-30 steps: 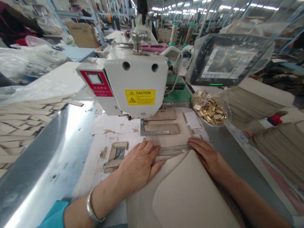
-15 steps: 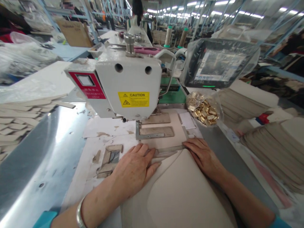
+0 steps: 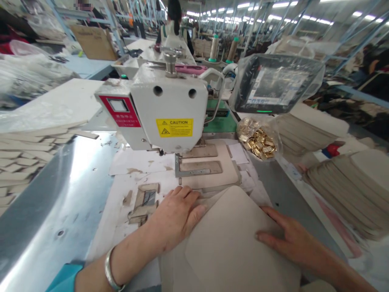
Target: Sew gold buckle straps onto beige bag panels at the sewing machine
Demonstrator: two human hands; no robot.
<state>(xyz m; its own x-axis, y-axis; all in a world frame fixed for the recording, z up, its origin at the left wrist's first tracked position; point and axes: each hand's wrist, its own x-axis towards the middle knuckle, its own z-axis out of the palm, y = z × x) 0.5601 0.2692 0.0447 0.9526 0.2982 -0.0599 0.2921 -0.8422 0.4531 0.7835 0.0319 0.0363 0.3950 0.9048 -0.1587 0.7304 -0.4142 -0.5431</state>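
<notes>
My left hand (image 3: 179,211) lies flat with its fingers stretched out, at the left edge of the beige panels just in front of the sewing machine's clamp. My right hand (image 3: 285,233) grips the right edge of a smooth beige panel (image 3: 227,243) with rounded corners, thumb on top; its other fingers are partly hidden. Beyond the left fingertips, another beige piece (image 3: 226,180) lies beneath the metal clamp frame (image 3: 194,172). The sewing machine head (image 3: 170,105), with a yellow caution label, stands above and behind the clamp.
A bag of gold-coloured metal fittings (image 3: 261,142) sits to the right, under a plastic-wrapped control screen (image 3: 273,85). Stacks of beige panels (image 3: 349,190) stand on the far right. Small beige strips (image 3: 27,154) are spread at left. A rectangular frame template (image 3: 144,202) lies beside my left hand.
My right hand has left the clamp area and come back toward me, onto the panel's right edge. The upper panel has shifted and turned slightly. My left hand stays nearly in place.
</notes>
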